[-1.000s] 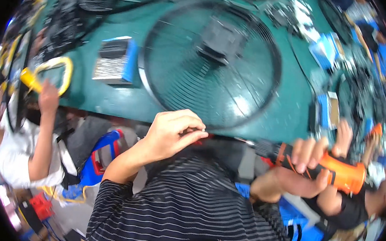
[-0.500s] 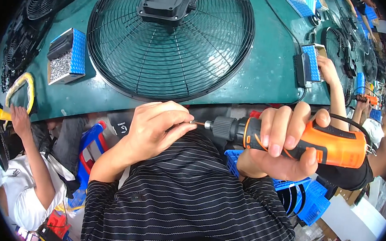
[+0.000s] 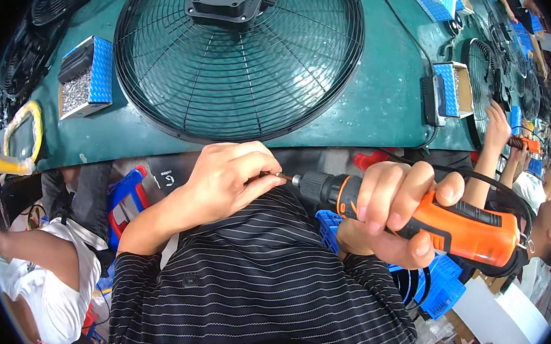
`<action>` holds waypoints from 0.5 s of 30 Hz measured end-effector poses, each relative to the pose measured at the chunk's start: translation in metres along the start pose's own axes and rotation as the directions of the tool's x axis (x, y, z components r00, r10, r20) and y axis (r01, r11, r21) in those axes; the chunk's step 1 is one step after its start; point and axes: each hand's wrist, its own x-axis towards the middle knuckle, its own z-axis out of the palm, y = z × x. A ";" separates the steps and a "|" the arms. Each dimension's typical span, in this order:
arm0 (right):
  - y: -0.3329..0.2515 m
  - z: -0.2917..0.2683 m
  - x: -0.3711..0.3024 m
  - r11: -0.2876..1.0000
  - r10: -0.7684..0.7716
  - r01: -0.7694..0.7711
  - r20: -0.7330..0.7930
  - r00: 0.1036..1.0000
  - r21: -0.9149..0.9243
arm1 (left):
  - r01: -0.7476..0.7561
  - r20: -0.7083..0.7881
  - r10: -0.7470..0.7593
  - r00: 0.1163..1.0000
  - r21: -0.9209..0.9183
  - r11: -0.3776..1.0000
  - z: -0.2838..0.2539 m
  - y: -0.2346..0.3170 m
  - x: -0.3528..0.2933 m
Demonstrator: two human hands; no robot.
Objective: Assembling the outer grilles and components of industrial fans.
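My right hand (image 3: 393, 204) is wrapped round an orange and black electric screwdriver (image 3: 471, 234), held level with its black chuck and thin bit pointing left. My left hand (image 3: 220, 182) is closed in a pinch at the tip of the bit, on what looks like a small screw (image 3: 280, 175), mostly covered by the fingers. Both hands are in front of my body, just off the table's near edge. Beyond them a round black fan grille (image 3: 230, 94) lies on the green table (image 3: 384, 109), with a black motor housing (image 3: 227, 0) over its middle.
A blue box of small silver screws (image 3: 100, 74) stands left of the grille, another box (image 3: 451, 89) right of it beside a black power adapter (image 3: 431, 100). A yellow-handled tool (image 3: 17, 163) lies at the left table edge. Co-workers are close on both sides; a cable trails from the screwdriver.
The screwdriver has tilted, its rear end dropping slightly, while my left hand keeps its pinch. The co-worker's hand at right has left the screw box; the one at left has let go of the yellow-handled tool.
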 end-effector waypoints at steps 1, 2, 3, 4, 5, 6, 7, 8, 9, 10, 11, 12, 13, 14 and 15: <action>0.000 0.000 -0.001 1.000 -0.012 0.012 -0.018 1.000 -0.016 | -0.039 -0.028 0.040 0.999 0.009 0.999 0.002 -0.002 0.002; 0.000 -0.001 -0.002 0.999 -0.022 0.021 -0.043 0.999 -0.033 | -0.047 -0.048 0.048 0.998 0.016 0.999 0.005 -0.002 0.002; 0.000 -0.001 -0.003 0.998 -0.036 0.033 -0.069 0.997 -0.045 | -0.055 -0.070 0.056 0.996 0.026 0.998 0.008 -0.002 0.003; 0.000 -0.002 -0.003 0.997 -0.046 0.041 -0.074 0.996 -0.069 | -0.062 -0.092 0.065 0.994 0.036 0.997 0.011 -0.002 0.004; 0.000 -0.002 -0.003 0.995 -0.061 0.054 -0.078 0.995 -0.088 | -0.073 -0.097 0.080 0.992 0.072 0.995 0.012 -0.003 0.005; 0.001 -0.003 -0.003 0.993 -0.079 0.071 -0.085 0.993 -0.099 | -0.083 -0.100 0.094 0.991 0.107 0.991 0.014 -0.004 0.006; 0.001 -0.004 -0.003 0.992 -0.076 0.069 -0.067 0.995 -0.109 | -0.090 -0.097 0.104 0.990 0.142 0.986 0.015 -0.005 0.007; 0.003 -0.006 -0.002 0.991 -0.077 0.071 -0.053 0.996 -0.112 | -0.096 -0.107 0.120 0.987 0.210 0.973 0.015 -0.005 0.007; 0.004 -0.007 -0.001 0.991 -0.079 0.074 -0.043 0.996 -0.112 | -0.099 -0.111 0.134 0.985 0.277 0.956 0.016 -0.004 0.007; 0.005 -0.009 0.001 0.990 -0.074 0.073 -0.007 0.997 -0.120 | -0.096 -0.117 0.143 0.983 0.337 0.937 0.017 -0.004 0.007; 0.006 -0.012 0.004 0.989 -0.070 0.073 0.026 0.997 -0.125 | -0.095 -0.159 0.174 0.972 0.412 0.906 0.019 -0.005 0.009; 0.008 -0.014 0.007 0.990 -0.065 0.072 0.056 0.996 -0.125 | -0.085 -0.203 0.205 0.957 0.481 0.873 0.021 -0.006 0.010; 0.010 -0.016 0.008 0.993 -0.048 0.055 0.069 0.996 -0.101 | -0.067 -0.243 0.234 0.941 0.545 0.836 0.024 -0.008 0.012; 0.010 -0.018 0.012 0.991 -0.012 0.027 0.115 0.993 -0.132 | -0.023 -0.283 0.230 0.931 0.584 0.812 0.028 -0.009 0.014; 0.012 -0.023 0.016 0.987 0.025 0.001 0.160 0.987 -0.162 | 0.023 -0.322 0.228 0.919 0.621 0.784 0.032 -0.012 0.017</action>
